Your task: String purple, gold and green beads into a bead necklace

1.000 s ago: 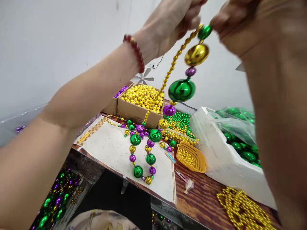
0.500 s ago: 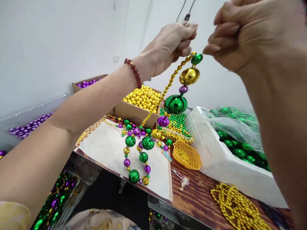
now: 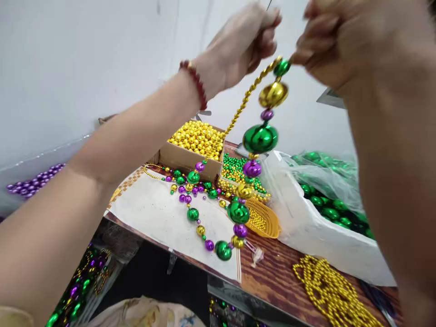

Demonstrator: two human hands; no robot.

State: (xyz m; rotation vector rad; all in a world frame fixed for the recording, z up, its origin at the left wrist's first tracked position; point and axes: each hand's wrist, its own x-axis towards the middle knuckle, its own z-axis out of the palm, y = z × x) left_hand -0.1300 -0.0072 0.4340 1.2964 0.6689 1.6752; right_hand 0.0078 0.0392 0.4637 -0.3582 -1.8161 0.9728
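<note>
Spanning the lower view: one wooden table (image 3: 272, 268), dark striped grain, base for most items below.

White foam box (image 3: 327, 240), at the right of the table; filled with large green balls (image 3: 327, 211), partly under clear plastic (image 3: 340, 177).

White cloth (image 3: 146, 209), with a checked gold border at its left end; laid flat along the near edge.

Cardboard box (image 3: 187, 159), at the back, behind the cloth; heaped with gold balls (image 3: 200, 138).

Bead strand (image 3: 260, 139), one, in green, gold and purple; raised in the air above the table, its top at the right hand's fingertips. One side is a run of small gold beads crossing before the cardboard box; the other carries larger mixed beads. Lower loop hangs in front of the cloth.

Gold bead chains (image 3: 334, 290), a tangled heap, near right corner, just beside the foam box.

Right hand (image 3: 330, 45), blurred; fingers curled tight, tips pinching the strand at its uppermost green bead.

Left hand (image 3: 254, 41), blurred; fingers folded closed, near the strand's top. Whether it grips anything, cannot tell.

Orange basket (image 3: 274, 225), perforated, tilted; small gold beads inside, partly behind the strand.

Red bead bracelet (image 3: 195, 84), around the left wrist.
</note>
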